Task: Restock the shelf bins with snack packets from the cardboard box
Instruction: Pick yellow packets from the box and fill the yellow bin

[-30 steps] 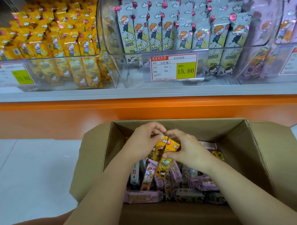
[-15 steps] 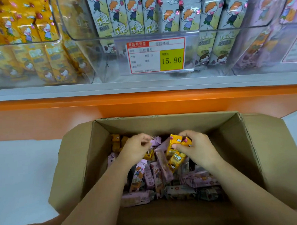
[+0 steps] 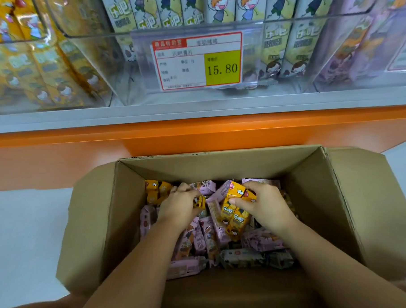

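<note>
Fingers of right hand [image 3: 266,208] clamp yellow packets [image 3: 233,214]. Left hand [image 3: 178,207] fingers curl round a lone packet [image 3: 199,202]; both hands down in the box [image 3: 221,168].

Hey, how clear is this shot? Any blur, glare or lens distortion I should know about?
Head view: the shelf edge bows from the wide lens; glare streaks the clear bins; the yellow packets in the left bin and the box flaps smear towards the frame edges; the price tag reads 15.80 sharply, its small print blurred.
</note>
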`<state>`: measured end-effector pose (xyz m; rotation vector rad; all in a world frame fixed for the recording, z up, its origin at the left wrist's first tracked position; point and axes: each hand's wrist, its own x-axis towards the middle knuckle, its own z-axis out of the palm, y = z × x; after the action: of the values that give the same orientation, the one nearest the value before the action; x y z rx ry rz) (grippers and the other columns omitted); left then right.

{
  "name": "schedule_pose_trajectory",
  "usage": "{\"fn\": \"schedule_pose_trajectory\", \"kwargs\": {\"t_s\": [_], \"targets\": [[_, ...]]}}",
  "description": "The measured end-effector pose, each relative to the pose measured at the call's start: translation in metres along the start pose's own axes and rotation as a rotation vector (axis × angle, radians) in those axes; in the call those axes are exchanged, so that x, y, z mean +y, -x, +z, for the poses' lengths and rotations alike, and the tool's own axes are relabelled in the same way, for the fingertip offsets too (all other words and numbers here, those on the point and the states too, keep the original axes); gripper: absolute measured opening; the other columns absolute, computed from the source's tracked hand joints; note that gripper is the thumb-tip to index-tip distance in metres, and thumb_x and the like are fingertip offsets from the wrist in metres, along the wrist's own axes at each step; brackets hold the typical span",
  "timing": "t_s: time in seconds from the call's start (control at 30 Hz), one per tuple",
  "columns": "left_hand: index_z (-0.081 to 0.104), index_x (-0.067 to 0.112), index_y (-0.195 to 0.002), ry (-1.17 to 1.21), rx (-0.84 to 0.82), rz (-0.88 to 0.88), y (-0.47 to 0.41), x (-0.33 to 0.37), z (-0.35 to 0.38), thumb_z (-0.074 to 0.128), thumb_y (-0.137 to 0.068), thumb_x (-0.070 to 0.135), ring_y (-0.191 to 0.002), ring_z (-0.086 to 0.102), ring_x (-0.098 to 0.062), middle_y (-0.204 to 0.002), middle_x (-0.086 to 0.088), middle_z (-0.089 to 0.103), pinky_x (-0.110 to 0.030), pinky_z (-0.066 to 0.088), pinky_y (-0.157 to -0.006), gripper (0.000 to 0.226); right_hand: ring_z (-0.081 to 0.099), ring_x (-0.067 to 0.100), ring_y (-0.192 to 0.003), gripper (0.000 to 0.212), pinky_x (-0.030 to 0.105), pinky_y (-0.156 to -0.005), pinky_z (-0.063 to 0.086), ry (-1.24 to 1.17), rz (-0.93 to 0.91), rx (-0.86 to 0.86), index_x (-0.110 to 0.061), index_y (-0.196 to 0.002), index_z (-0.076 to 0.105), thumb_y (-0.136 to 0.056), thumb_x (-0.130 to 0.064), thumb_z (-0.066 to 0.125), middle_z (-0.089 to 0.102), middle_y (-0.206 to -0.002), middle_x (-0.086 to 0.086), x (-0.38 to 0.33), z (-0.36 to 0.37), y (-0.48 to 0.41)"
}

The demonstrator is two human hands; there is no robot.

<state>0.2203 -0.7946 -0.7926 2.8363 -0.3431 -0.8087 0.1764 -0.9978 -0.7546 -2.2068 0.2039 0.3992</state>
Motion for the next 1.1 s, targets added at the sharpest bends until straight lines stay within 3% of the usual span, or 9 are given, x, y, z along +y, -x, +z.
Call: {"fn": "schedule_pose_trajectory", "kwargs": {"t_s": [0.27,0.33,0.4,0.5,0.57,0.73,0.97,1.03,1.1], "targets": [[0.057,0.018,-0.124,0.447,0.039,0.124,0.036,0.012,-0.056,0.067,-0.088,0.018,-0.091,0.066,-0.016,-0.123,-0.006,0.056,-0.033,0.052,-0.086,0.037,0.055,0.004,-0.062,0.016,0.014,-0.052,0.037,-0.051,-0.07,0.032,-0.023,-0.075,0.06,-0.082,-0.033,0.071,0.06,-0.069,-0.009,-0.038,-0.032,0.012],[0.057,0.02,-0.119,0.624,0.011,0.125,0.048,0.02,-0.074,0.065,-0.089,0.01,-0.09,0.067,-0.018,-0.114,-0.008,0.06,-0.032,0.055,-0.083,0.033,0.054,0.0,-0.058,0.018,0.012,-0.051,0.039,-0.078,-0.085,0.012,-0.026,-0.07,0.059,-0.083,-0.033,0.071,0.062,-0.067,-0.008,-0.048,-0.045,0.017],[0.056,0.023,-0.116,0.896,-0.093,0.105,0.065,0.031,-0.095,0.063,-0.09,0.006,-0.088,0.07,-0.019,-0.108,-0.008,0.064,-0.031,0.058,-0.08,0.032,0.058,0.004,-0.062,0.016,0.022,-0.061,0.046,-0.125,-0.096,-0.016,-0.023,-0.072,0.064,-0.082,-0.034,0.071,0.067,-0.072,-0.002,-0.06,-0.06,0.027],[0.059,0.022,-0.11,1.137,-0.162,0.158,0.089,0.045,-0.125,0.064,-0.086,-0.003,-0.095,0.069,-0.025,-0.12,-0.01,0.059,-0.038,0.058,-0.082,0.034,0.061,0.008,-0.07,0.018,0.023,-0.064,0.047,-0.148,-0.173,-0.039,-0.013,-0.083,0.07,-0.083,-0.031,0.07,0.071,-0.08,0.002,-0.086,-0.083,0.045],[0.059,0.02,-0.11,1.177,-0.197,0.207,0.105,0.053,-0.145,0.061,-0.086,-0.008,-0.096,0.067,-0.023,-0.121,-0.01,0.058,-0.035,0.058,-0.08,0.037,0.057,0.002,-0.063,0.014,0.013,-0.055,0.042,-0.138,-0.234,-0.037,-0.014,-0.08,0.069,-0.083,-0.027,0.07,0.067,-0.072,-0.005,-0.106,-0.098,0.058],[0.06,0.015,-0.116,1.127,-0.268,0.301,0.144,0.067,-0.19,0.058,-0.09,0.002,-0.106,0.061,-0.007,-0.121,0.012,0.056,-0.023,0.052,-0.091,0.029,0.043,0.001,-0.056,0.019,0.018,-0.054,0.033,-0.027,-0.344,-0.033,-0.019,-0.069,0.062,-0.082,-0.029,0.071,0.055,-0.061,-0.01,-0.143,-0.124,0.088],[0.066,0.025,-0.097,1.052,0.047,0.344,0.192,0.055,-0.24,0.049,-0.098,0.013,-0.1,0.064,-0.01,-0.116,0.008,0.066,-0.035,0.052,-0.092,0.021,0.059,0.005,-0.065,0.029,0.026,-0.063,0.046,0.032,-0.499,-0.043,-0.019,-0.078,0.07,-0.068,-0.046,0.07,0.07,-0.074,0.002,-0.21,-0.142,0.117],[0.063,0.033,-0.105,0.99,0.139,0.382,0.204,0.043,-0.249,0.054,-0.096,0.009,-0.095,0.064,-0.006,-0.117,0.015,0.064,-0.033,0.053,-0.085,0.027,0.064,0.015,-0.07,0.033,0.03,-0.066,0.049,0.056,-0.548,-0.042,-0.013,-0.083,0.071,-0.071,-0.044,0.07,0.071,-0.08,0.005,-0.231,-0.141,0.121],[0.058,0.036,-0.116,1.031,0.179,0.389,0.21,0.031,-0.257,0.057,-0.092,0.004,-0.105,0.062,-0.013,-0.127,0.012,0.059,-0.037,0.052,-0.088,0.04,0.066,0.01,-0.07,0.032,0.027,-0.065,0.051,0.053,-0.575,-0.044,-0.017,-0.084,0.07,-0.07,-0.046,0.067,0.072,-0.079,-0.002,-0.251,-0.141,0.125]]}}
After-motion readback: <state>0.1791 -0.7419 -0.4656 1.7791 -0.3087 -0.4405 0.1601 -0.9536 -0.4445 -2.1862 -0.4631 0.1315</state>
